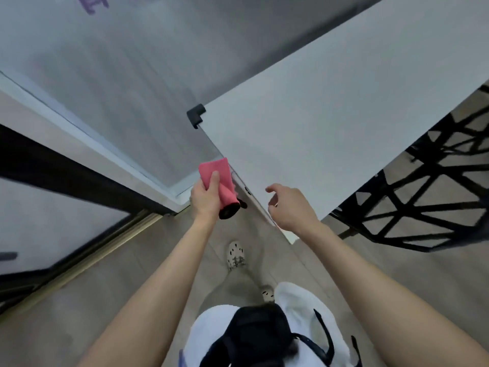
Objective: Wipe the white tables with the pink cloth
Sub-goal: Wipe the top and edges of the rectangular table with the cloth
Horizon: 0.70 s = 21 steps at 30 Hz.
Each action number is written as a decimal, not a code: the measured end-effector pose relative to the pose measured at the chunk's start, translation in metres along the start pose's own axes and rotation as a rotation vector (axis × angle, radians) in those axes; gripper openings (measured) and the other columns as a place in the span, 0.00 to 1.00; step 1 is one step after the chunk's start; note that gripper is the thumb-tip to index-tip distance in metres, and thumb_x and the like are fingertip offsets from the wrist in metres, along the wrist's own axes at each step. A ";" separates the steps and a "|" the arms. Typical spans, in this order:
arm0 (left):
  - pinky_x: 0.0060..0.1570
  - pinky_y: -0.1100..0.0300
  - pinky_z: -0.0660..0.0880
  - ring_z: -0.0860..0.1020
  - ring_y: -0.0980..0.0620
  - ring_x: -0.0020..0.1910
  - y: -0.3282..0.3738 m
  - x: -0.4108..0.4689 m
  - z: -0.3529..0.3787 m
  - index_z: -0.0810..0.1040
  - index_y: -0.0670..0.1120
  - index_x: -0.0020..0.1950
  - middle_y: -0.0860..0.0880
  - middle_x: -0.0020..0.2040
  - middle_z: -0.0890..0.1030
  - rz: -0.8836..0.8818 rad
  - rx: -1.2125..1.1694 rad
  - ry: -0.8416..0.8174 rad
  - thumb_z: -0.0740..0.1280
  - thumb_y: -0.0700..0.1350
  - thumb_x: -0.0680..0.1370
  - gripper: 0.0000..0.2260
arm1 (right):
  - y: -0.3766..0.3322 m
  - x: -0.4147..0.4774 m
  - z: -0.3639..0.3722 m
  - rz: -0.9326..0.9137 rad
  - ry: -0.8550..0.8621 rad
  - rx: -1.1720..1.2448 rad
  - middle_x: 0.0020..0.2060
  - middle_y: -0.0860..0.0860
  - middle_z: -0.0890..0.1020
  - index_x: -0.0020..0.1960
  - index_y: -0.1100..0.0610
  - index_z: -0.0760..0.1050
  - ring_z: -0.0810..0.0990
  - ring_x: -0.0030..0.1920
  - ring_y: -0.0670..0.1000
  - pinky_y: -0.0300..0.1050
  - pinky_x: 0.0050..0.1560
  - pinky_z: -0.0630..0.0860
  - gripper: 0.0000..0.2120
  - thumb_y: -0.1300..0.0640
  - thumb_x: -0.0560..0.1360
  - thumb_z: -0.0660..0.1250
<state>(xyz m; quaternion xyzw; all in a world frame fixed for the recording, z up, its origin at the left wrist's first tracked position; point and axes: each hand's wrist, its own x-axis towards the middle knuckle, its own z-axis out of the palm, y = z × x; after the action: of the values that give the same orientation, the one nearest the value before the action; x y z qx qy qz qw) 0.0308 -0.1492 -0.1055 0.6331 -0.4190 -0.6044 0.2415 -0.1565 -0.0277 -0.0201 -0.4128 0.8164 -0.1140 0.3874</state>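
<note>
My left hand [205,197] grips a folded pink cloth [217,169] with the thumb on top, and a black round object [229,211] sticks out below the cloth. The cloth hangs just left of the near short edge of a long white table [344,115], not touching the top. My right hand [288,207] hovers over the table's near corner with its fingers loosely curled and holds nothing. A black corner guard [195,115] caps the table's far left corner.
A frosted glass wall [105,88] with a pale frame runs along the left, close to the table. Black lattice chair frames [423,202] stand along the table's right side. I stand on a beige tiled floor [119,274] in the narrow gap between them.
</note>
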 end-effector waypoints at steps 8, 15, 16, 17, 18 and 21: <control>0.38 0.56 0.80 0.86 0.45 0.43 0.022 -0.007 -0.005 0.79 0.48 0.64 0.38 0.58 0.87 -0.127 -0.101 0.005 0.84 0.54 0.67 0.29 | 0.011 0.051 -0.018 -0.267 -0.055 -0.421 0.76 0.50 0.74 0.80 0.54 0.71 0.76 0.71 0.57 0.51 0.68 0.74 0.23 0.54 0.86 0.61; 0.36 0.48 0.86 0.87 0.45 0.49 -0.013 -0.003 0.026 0.74 0.56 0.77 0.45 0.65 0.82 -0.095 -0.166 0.211 0.87 0.44 0.69 0.40 | -0.026 0.157 -0.020 -0.614 -0.061 -0.556 0.80 0.57 0.70 0.78 0.60 0.71 0.63 0.82 0.58 0.59 0.77 0.68 0.22 0.54 0.85 0.63; 0.37 0.48 0.86 0.86 0.46 0.53 -0.015 -0.002 0.033 0.71 0.57 0.81 0.48 0.67 0.81 -0.100 -0.148 0.248 0.88 0.45 0.68 0.46 | -0.030 0.173 -0.019 -0.654 -0.066 -0.566 0.80 0.57 0.69 0.78 0.60 0.71 0.61 0.83 0.59 0.60 0.79 0.67 0.23 0.53 0.85 0.64; 0.40 0.50 0.87 0.85 0.49 0.57 -0.016 -0.003 0.039 0.69 0.58 0.83 0.50 0.69 0.81 -0.095 -0.118 0.280 0.88 0.46 0.67 0.48 | -0.034 0.188 -0.018 -0.691 -0.080 -0.572 0.82 0.58 0.67 0.79 0.60 0.70 0.59 0.84 0.60 0.60 0.80 0.65 0.24 0.53 0.85 0.64; 0.42 0.53 0.87 0.84 0.51 0.59 -0.018 -0.002 0.044 0.68 0.57 0.83 0.51 0.69 0.81 -0.083 -0.090 0.314 0.88 0.47 0.68 0.48 | -0.040 0.202 -0.017 -0.734 -0.091 -0.576 0.83 0.57 0.66 0.80 0.59 0.69 0.58 0.85 0.60 0.60 0.81 0.63 0.24 0.52 0.86 0.63; 0.37 0.61 0.84 0.82 0.59 0.52 -0.016 0.006 0.059 0.73 0.53 0.78 0.50 0.66 0.81 -0.046 -0.045 0.425 0.86 0.48 0.71 0.38 | -0.055 0.242 -0.012 -0.868 -0.038 -0.580 0.85 0.56 0.62 0.82 0.57 0.67 0.55 0.86 0.59 0.61 0.83 0.59 0.25 0.49 0.87 0.60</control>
<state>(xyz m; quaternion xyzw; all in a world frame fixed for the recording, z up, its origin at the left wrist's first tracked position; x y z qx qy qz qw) -0.0234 -0.1334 -0.1307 0.7502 -0.3303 -0.4720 0.3246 -0.2201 -0.2482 -0.1145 -0.8054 0.5611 -0.0258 0.1892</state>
